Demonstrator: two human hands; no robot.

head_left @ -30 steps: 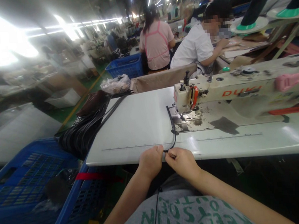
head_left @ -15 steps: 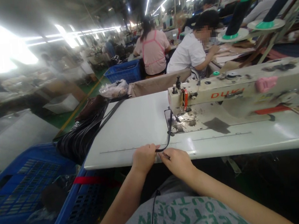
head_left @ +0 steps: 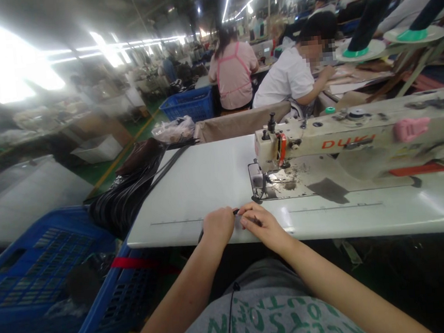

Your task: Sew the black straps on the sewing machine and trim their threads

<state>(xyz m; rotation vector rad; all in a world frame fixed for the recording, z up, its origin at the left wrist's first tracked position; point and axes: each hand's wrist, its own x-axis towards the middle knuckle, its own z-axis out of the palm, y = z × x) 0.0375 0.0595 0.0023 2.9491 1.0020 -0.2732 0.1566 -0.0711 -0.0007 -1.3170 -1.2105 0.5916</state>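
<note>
Near the front edge of the white table (head_left: 207, 175), my left hand (head_left: 219, 226) is closed round a thin black strip (head_left: 236, 212); its short end pokes out by the fingertips, and a dark piece shows at the wrist side. Close beside it, my right hand (head_left: 262, 225) is pinched on a small dark item (head_left: 255, 220) whose kind I cannot make out. The sewing machine (head_left: 321, 142) stands just beyond and to the right of my hands, with its needle area above the metal plate.
A bundle of black strips (head_left: 120, 206) hangs over the table's left end, above a blue basket (head_left: 39, 260). Behind the table stand a cloth-lined bin (head_left: 241, 122) and a clear plastic bag (head_left: 174, 130). Two people sit beyond; thread cones (head_left: 368, 21) stand at right.
The black strip that curved from the machine to my hands no longer shows there. Its visible part is now short, between my hands. The view has shifted slightly left.
</note>
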